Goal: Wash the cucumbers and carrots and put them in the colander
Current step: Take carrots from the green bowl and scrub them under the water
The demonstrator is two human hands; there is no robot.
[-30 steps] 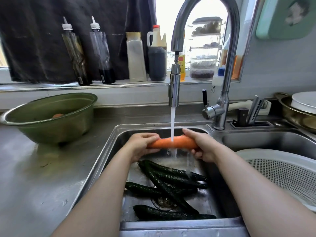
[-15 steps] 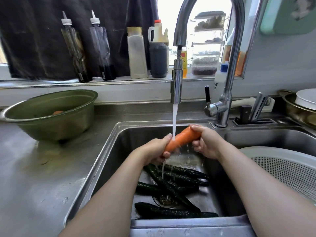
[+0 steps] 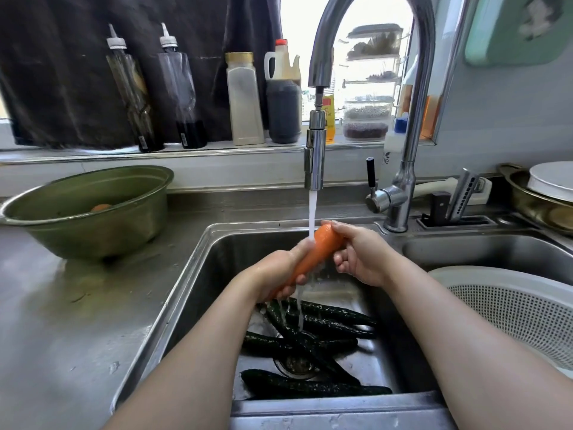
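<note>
My left hand [image 3: 273,274] wraps tight round the low end of the carrot [image 3: 313,254], and my right hand [image 3: 361,259] curls on its top end, under the running water [image 3: 312,212]. Cucumbers [image 3: 313,333] lie in the sink [image 3: 198,293] below. The white colander [image 3: 496,274] sits at my right. In the green bowl [image 3: 93,234] lies something orange [image 3: 100,207].

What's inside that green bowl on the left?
Only the top of one orange thing, probably a carrot, shows in the bowl. Its near wall hides the bottom, so anything else there cannot be seen.
</note>
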